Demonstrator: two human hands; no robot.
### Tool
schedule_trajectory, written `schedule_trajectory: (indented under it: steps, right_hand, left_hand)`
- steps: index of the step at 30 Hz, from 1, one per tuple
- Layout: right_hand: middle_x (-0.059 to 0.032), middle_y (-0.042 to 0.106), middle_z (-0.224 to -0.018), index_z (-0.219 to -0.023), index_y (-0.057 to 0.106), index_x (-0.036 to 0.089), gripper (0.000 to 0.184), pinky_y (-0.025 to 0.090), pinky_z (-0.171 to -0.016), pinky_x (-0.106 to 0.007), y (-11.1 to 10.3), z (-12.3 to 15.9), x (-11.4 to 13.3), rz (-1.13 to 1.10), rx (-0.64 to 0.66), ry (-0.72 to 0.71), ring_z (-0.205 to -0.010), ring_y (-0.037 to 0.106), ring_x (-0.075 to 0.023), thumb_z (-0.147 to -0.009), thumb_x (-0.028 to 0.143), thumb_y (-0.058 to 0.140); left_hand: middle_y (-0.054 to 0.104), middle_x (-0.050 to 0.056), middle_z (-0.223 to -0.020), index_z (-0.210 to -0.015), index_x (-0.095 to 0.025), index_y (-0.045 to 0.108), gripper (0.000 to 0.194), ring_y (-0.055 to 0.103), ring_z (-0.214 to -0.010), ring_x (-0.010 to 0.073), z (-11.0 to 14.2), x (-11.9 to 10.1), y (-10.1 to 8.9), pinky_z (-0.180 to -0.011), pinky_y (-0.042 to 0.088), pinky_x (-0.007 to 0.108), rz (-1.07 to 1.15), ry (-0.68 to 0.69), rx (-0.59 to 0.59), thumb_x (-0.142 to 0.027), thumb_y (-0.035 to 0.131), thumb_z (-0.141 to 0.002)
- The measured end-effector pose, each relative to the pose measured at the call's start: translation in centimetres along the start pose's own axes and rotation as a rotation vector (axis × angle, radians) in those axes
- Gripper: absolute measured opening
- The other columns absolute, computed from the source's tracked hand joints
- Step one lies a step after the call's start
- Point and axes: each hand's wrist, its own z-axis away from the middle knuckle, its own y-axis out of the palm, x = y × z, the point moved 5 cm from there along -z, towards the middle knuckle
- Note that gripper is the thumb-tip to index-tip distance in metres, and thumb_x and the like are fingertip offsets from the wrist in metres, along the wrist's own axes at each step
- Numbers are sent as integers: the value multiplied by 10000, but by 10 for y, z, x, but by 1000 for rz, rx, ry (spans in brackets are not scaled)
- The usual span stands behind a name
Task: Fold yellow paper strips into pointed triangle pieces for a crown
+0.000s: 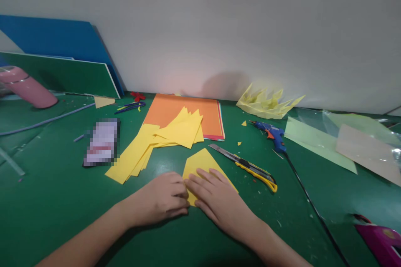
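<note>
Left hand [171, 198], bare, entering from the seven o'clock side: fingers curled inward against the left edge of the paper; whether they pinch it I cannot tell. Right hand [216, 200], bare, entering from five o'clock: laid palm down, fingers extended and slightly parted, pressing on the paper rather than grasping it.

Yellow sheet [200, 162]: one, under both hands on the green tabletop [62, 208], its far side rising to a peak. It serves as centre of the dial, twelve toward the wall [188, 29].

Ten o'clock: yellow cut strips [138, 146], overlapping, their pointed ends resting on an orange-topped paper stack [166, 110], itself near twelve. Farther along ten: pink bottle [29, 89], tilted; green board [62, 75]; blue board [62, 35] behind it. Between nine and ten: lilac oblong [103, 142], masked, unidentifiable.

One o'clock: spiky pale-yellow paper piece [266, 106], near the wall. Two o'clock: cutter knife [244, 164], blade showing, yellow-edged handle; beyond it, blue glue gun [271, 131] with black cord [310, 202]. Between two and three: pale-green sheet [316, 144]. Toward four, well apart: magenta object [380, 238], partly outside view.
</note>
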Motion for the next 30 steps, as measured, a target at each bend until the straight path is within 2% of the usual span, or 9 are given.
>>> schedule_trajectory:
  steps: [5,8,11,15,17,20,23,27,30]
  right_hand:
    - [-49,522,-1361,-1372,401,195,410,258,-1088,-470,5,0,-3,-29,47,-43,-1332,337,-211,-963,228,397]
    - [-69,547,-1329,-1303,469,214,393,284,-1068,-453,0,0,-7,-8,-31,-21,-1290,394,-206,-921,300,515]
    - [-85,593,-1244,-1132,576,222,323,323,-1019,-417,-7,2,-12,-13,-134,27,-1193,477,-216,-849,369,626]
    - [-94,618,-1140,-1028,598,202,321,359,-942,-392,-12,5,-20,-33,-183,67,-1091,525,-239,-801,416,672]
    - [-104,610,-1142,-1042,593,200,347,361,-930,-403,-13,7,-28,-11,-209,119,-1099,517,-259,-807,448,652]
    - [-133,599,-1158,-1151,554,170,497,382,-908,-427,-14,11,-44,55,-258,226,-1095,518,-291,-797,510,631]
    - [-140,607,-1140,-1178,546,157,566,412,-875,-433,-11,15,-56,91,-259,278,-1048,545,-298,-779,550,629]
    - [-140,605,-1134,-1218,538,156,558,425,-867,-442,-11,18,-63,110,-286,324,-1032,547,-298,-811,533,596]
    - [-121,616,-1072,-1184,580,169,429,432,-849,-415,-13,17,-58,94,-296,301,-989,551,-272,-870,459,542]
  left_hand:
    - [614,55,-798,-871,-200,655,152,547,-793,178,-2,-4,-2,-763,440,328,66,0,59,-258,521,-911]
    - [613,73,-870,-931,-209,656,140,556,-845,192,-1,-3,-6,-770,457,333,98,-9,67,-244,523,-904]
    - [626,71,-904,-978,-224,653,148,560,-852,194,-1,-3,-5,-753,463,328,89,-18,93,-244,527,-902]
    - [651,57,-916,-981,-209,642,150,567,-814,186,-2,-7,3,-713,452,314,33,-36,127,-244,511,-917]
    - [660,57,-928,-1001,-189,627,161,570,-809,185,-2,-10,6,-686,447,305,26,-33,136,-205,485,-926]
    - [667,66,-971,-1059,-162,597,231,569,-818,179,-3,-13,10,-680,445,296,57,0,150,-101,416,-929]
    - [673,71,-975,-1058,-163,596,246,568,-824,176,-4,-12,8,-694,447,294,77,12,126,-99,388,-944]
    - [665,73,-1050,-993,-186,634,218,541,-1041,223,-5,-7,6,-857,442,337,75,-6,80,-126,431,-940]
    - [650,70,-1132,-986,-205,649,157,514,-1120,253,-4,-5,8,-897,438,369,43,6,77,-242,508,-927]
